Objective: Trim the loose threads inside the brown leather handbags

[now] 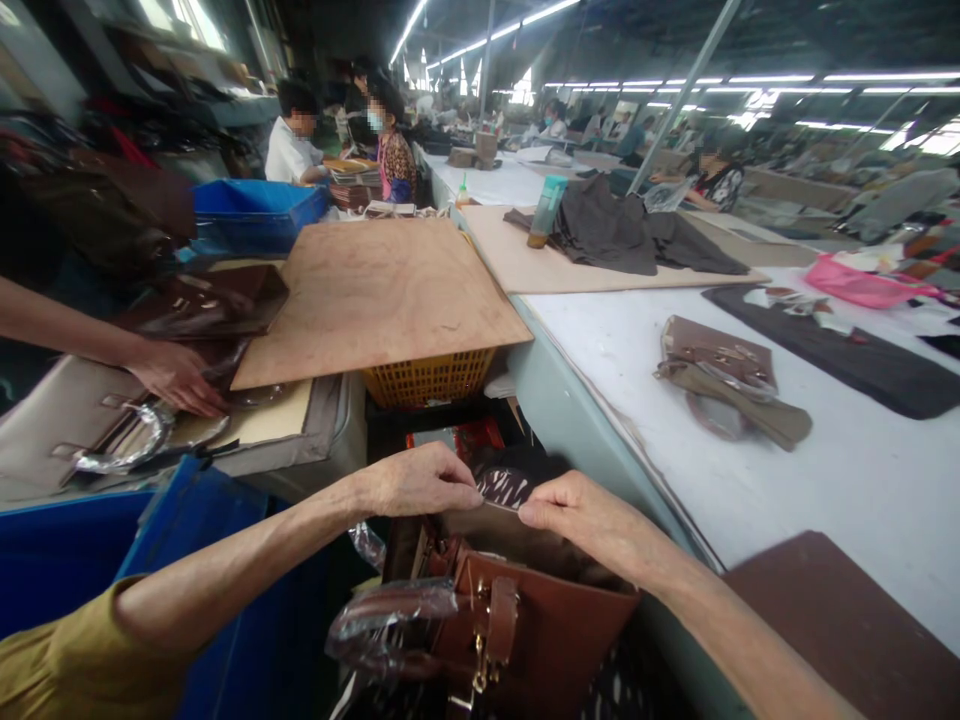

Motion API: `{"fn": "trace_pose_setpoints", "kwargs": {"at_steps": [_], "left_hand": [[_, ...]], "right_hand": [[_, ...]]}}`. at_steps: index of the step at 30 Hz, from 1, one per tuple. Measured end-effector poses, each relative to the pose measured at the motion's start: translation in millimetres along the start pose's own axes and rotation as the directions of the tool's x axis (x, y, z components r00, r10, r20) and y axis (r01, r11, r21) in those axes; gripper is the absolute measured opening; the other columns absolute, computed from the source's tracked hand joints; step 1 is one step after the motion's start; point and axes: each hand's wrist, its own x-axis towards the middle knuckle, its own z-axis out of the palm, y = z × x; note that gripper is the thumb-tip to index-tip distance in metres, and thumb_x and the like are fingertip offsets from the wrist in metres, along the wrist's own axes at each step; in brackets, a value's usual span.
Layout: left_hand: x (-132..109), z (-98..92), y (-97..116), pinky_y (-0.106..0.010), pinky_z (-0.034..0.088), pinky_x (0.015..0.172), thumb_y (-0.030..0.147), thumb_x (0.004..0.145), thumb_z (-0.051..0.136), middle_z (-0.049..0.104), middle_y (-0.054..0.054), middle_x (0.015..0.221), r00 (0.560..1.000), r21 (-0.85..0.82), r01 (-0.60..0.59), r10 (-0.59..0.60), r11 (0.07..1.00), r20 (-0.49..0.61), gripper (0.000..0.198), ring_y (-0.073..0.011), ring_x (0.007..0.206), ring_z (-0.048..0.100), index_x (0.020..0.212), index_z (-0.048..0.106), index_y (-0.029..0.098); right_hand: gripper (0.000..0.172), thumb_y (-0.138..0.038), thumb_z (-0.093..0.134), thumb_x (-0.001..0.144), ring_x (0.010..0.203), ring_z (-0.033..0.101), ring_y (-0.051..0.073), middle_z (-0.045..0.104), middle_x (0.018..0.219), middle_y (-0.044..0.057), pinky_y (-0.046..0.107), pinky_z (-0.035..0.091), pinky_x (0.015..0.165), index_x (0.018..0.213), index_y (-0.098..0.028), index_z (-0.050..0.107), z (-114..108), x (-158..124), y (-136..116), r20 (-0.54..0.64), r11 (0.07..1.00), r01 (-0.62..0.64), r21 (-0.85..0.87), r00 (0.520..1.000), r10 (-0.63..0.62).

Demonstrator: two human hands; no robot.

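Handbag (544, 610), brown, has its far edge (501, 511) pinched by left hand (416, 480) and right hand (576, 505); uneven pulling could crease it, and jutting plastic-wrapped handles (401, 604) might snag.

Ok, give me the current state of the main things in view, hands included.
Brown handbag: open at the top
Left hand: pinching the bag's upper edge
Right hand: pinching the same edge
Bag handle: wrapped in clear plastic
Wooden board: lying over the yellow basket
Dark cloth: heaped, creased
Ceiling lights: on
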Motion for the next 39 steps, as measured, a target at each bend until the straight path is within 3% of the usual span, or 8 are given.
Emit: {"fn": "trace_pose_setpoints", "kwargs": {"at_steps": [11, 17, 22, 26, 32, 37, 39], "left_hand": [[1, 5.4, 4, -0.019, 0.023, 0.044, 0.037, 0.077, 0.046, 0.037, 0.003, 0.053, 0.998, 0.009, 0.065, -0.065, 0.998, -0.014, 0.032, -0.0079, 0.049, 0.029, 0.067, 0.063, 0.012], [0, 7.1, 3, -0.019, 0.022, 0.045, 0.041, 0.078, 0.046, 0.031, 0.003, 0.053, 0.999, -0.056, 0.043, -0.043, 0.998, -0.008, 0.035, -0.0076, 0.05, 0.025, 0.06, 0.055, 0.012], [1, 8.8, -5, -0.02, 0.024, 0.047, 0.04, 0.078, 0.048, 0.033, 0.004, 0.053, 1.0, -0.089, 0.007, -0.008, 0.996, -0.005, 0.034, -0.0075, 0.051, 0.027, 0.06, 0.054, 0.013], [1, 11.8, -5, -0.021, 0.022, 0.045, 0.038, 0.077, 0.048, 0.032, 0.005, 0.052, 1.0, -0.125, 0.011, -0.013, 0.992, -0.019, 0.032, -0.0074, 0.05, 0.027, 0.057, 0.05, 0.014], [0, 13.6, 8, -0.02, 0.017, 0.042, 0.031, 0.075, 0.049, 0.029, 0.005, 0.05, 0.999, -0.157, 0.003, -0.011, 0.988, -0.05, 0.029, -0.0063, 0.048, 0.025, 0.052, 0.043, 0.014], [-11, -2.9, 5, -0.018, 0.025, 0.038, 0.054, 0.08, 0.042, 0.044, 0.002, 0.057, 0.988, -0.286, 0.152, -0.146, 0.946, 0.043, 0.045, -0.0076, 0.045, 0.035, 0.08, 0.061, 0.013], [-17, -8.6, -1, -0.018, 0.028, 0.04, 0.059, 0.08, 0.04, 0.049, 0.0, 0.062, 0.986, -0.321, 0.162, -0.162, 0.933, 0.028, 0.053, -0.0082, 0.047, 0.038, 0.087, 0.063, 0.012]], "right_hand": [[0.033, -0.04, 0.041, 0.08, 0.048, 0.024, 0.008, 0.024, 0.051, -0.006, 0.025, 0.014, 0.045, 0.056, -0.019, 0.032, -2, -2, -12, -0.034, 0.981, -0.027, -0.19, 0.999, 0.021], [0.032, -0.032, 0.04, 0.082, 0.05, 0.027, 0.008, 0.026, 0.053, -0.005, 0.024, 0.018, 0.047, 0.054, -0.017, 0.034, 2, -5, -16, -0.106, 0.95, 0.075, -0.304, 0.988, -0.112], [0.035, -0.033, 0.04, 0.084, 0.052, 0.035, 0.009, 0.039, 0.052, -0.004, 0.024, 0.022, 0.051, 0.053, -0.016, 0.041, 2, -9, -16, -0.132, 0.909, 0.096, -0.406, 0.978, -0.163], [0.035, -0.034, 0.042, 0.084, 0.054, 0.035, 0.009, 0.043, 0.055, -0.003, 0.024, 0.022, 0.053, 0.054, -0.017, 0.043, 3, -8, -19, -0.132, 0.9, 0.081, -0.429, 0.98, -0.151], [0.025, -0.029, 0.046, 0.081, 0.059, 0.039, 0.01, 0.045, 0.059, -0.004, 0.022, 0.024, 0.054, 0.058, -0.017, 0.046, 13, 2, -36, -0.042, 0.932, 0.191, -0.309, 0.976, -0.214], [0.026, -0.027, 0.046, 0.079, 0.058, 0.039, 0.009, 0.043, 0.057, -0.004, 0.022, 0.025, 0.054, 0.055, -0.016, 0.043, 18, 5, -42, -0.052, 0.945, 0.167, -0.281, 0.981, -0.189], [0.028, -0.027, 0.046, 0.08, 0.056, 0.038, 0.009, 0.042, 0.056, -0.004, 0.022, 0.025, 0.052, 0.055, -0.016, 0.042, 18, 6, -40, -0.062, 0.947, 0.155, -0.28, 0.982, -0.179]]}}
